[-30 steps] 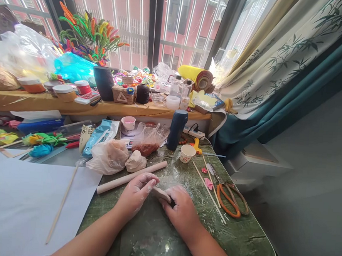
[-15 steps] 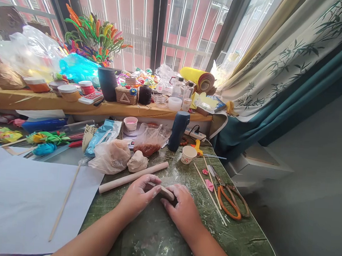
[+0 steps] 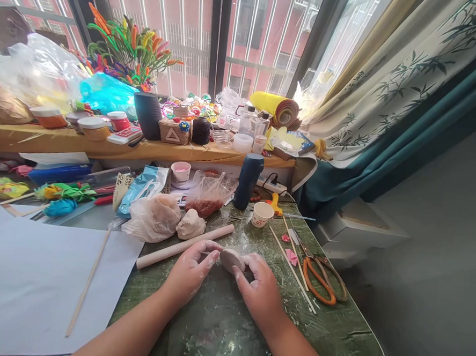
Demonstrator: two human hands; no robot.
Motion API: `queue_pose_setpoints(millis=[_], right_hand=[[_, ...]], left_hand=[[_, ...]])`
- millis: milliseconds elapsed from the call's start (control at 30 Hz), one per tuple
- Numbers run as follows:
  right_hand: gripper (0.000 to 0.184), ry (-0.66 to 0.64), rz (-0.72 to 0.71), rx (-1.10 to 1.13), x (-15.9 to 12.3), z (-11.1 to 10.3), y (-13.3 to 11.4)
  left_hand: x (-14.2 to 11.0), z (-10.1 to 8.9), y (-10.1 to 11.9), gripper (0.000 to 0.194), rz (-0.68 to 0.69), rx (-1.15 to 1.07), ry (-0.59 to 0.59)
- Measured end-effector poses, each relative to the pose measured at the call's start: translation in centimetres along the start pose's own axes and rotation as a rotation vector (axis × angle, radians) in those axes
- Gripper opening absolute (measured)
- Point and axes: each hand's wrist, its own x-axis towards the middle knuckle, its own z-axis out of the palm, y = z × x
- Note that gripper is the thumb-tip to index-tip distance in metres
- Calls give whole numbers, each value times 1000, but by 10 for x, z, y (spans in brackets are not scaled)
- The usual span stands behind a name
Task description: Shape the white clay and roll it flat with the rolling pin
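Note:
A flat, round disc of pale clay (image 3: 232,260) is held up over the table between my hands, its broad face tilted toward me. My right hand (image 3: 258,281) pinches its right edge, with the thumb on the near face. At the disc's left edge, the curled fingers of my left hand (image 3: 192,269) meet the rim; some of these fingers are hidden. White residue marks both hands. Just beyond them lie a pale rolling pin (image 3: 185,246) and a lump of clay (image 3: 191,224).
Left of the lump sits a plastic bag (image 3: 151,218). Behind stand a dark blue bottle (image 3: 248,181) and a paper cup (image 3: 262,214). Orange-handled scissors (image 3: 319,282) and thin wooden sticks (image 3: 292,270) lie right. White paper (image 3: 46,284) covers the left side.
The clay disc has turned from nearly edge-on to showing its broad face. My left thumb has drawn back slightly left, and my right thumb has come up onto the disc.

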Motion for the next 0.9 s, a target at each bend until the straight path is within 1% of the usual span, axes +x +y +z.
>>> queue_pose_setpoints(millis=[167, 300, 467, 567, 700, 767, 900], right_hand=[[6, -54, 23, -15, 2, 3, 3], [10, -100, 27, -78, 2, 5, 5], [14, -35, 13, -6, -1, 1, 3], [9, -53, 26, -51, 0, 0, 3], [10, -69, 15, -80, 2, 2, 3], [10, -70, -4, -76, 1, 1, 1], [12, -25, -41, -41, -1, -1, -1]], left_hand=[[-1, 0, 1, 23, 14, 23, -24], [-1, 1, 3, 21, 2, 24, -8], [-3, 1, 9, 20, 14, 27, 11], [-3, 1, 8, 22, 33, 20, 31], [-3, 0, 3, 22, 61, 10, 61], [-3, -1, 2, 22, 73, 27, 43], [-4, 0, 3, 21, 84, 96, -18]])
